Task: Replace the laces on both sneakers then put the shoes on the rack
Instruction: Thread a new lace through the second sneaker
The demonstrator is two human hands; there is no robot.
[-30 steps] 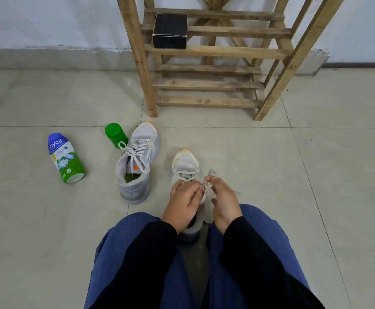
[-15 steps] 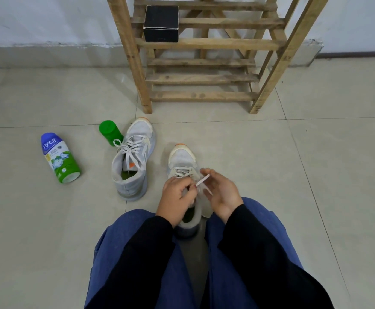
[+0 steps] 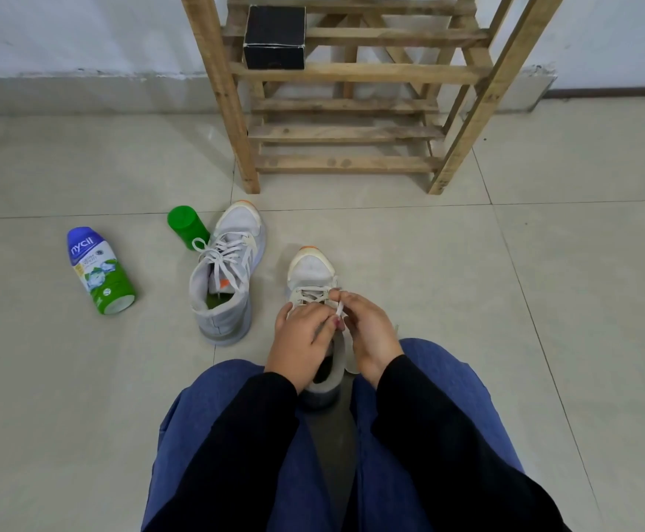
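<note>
The near shoe (image 3: 312,271) stands on the floor between the person's knees, toe pointing away toward the rack (image 3: 351,76), so its long axis runs straight out from the body. Both hands sit over its eyelets. The right hand (image 3: 368,332) pinches the white lace (image 3: 339,309) end, which slants up from the eyelets toward that hand's fingertips. The left hand (image 3: 301,339) is curled on the shoe's upper, seemingly steadying it or gripping lace, though its fingers hide which. The other shoe (image 3: 225,278), already laced, stands left of the near shoe, nearer the rack.
</note>
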